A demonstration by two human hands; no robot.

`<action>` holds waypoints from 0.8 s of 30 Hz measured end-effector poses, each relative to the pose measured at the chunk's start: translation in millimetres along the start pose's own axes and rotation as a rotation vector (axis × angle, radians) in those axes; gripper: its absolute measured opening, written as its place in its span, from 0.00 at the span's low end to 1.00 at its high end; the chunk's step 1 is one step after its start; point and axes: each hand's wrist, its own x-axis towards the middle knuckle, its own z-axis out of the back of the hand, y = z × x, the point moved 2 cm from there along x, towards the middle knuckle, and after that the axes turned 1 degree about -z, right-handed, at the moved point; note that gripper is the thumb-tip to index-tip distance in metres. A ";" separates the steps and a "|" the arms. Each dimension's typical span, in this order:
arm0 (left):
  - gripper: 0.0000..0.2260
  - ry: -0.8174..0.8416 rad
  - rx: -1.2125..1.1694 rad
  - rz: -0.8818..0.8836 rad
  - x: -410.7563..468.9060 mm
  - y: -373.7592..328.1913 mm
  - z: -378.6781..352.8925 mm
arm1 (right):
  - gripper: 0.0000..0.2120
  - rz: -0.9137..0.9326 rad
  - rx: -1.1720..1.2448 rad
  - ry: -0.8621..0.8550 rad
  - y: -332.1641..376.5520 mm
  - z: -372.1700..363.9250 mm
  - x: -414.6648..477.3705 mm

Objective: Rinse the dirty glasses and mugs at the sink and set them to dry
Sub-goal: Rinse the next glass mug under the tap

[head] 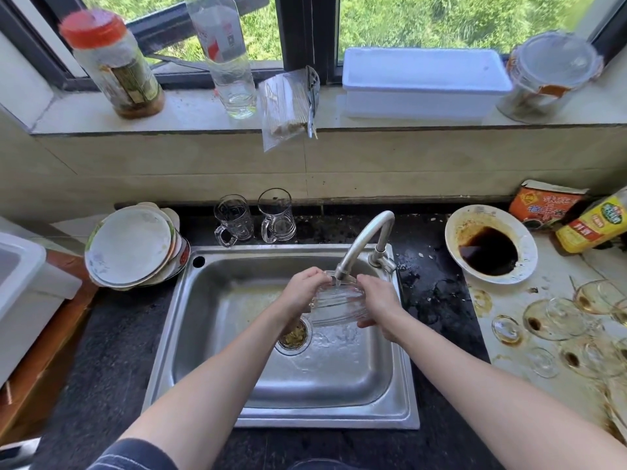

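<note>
A clear ribbed glass (337,305) is held over the steel sink (217,337), its mouth right under the tap's spout (364,244) with water running into it. My left hand (303,291) grips its left side, fingers curled over the rim. My right hand (381,305) grips its right side. Two clear glass mugs (234,220) (276,215) stand upright on the black counter behind the sink. Several stained wine glasses (556,317) lie on the counter at the right.
A stack of dirty plates (134,247) leans left of the sink. A bowl of dark sauce (490,249), a bottle (593,223) and a packet (543,205) sit at the right. The drain strainer (295,335) holds food scraps. Jars, a bottle and a white box line the windowsill.
</note>
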 end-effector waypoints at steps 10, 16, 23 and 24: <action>0.07 0.007 -0.039 -0.030 -5.8 -2.7 4.0 | 0.19 -0.037 0.048 0.083 2.2 2.1 5.1; 0.07 -0.028 0.727 -0.235 -5.2 8.7 7.3 | 0.09 0.191 -0.103 -0.025 4.7 -4.0 1.2; 0.08 0.005 0.625 -0.184 -15.2 21.2 26.2 | 0.07 0.189 0.127 0.144 2.6 -2.1 -1.8; 0.11 0.007 0.629 -0.173 -15.5 24.6 25.5 | 0.08 0.204 0.119 0.141 2.5 -3.0 -0.7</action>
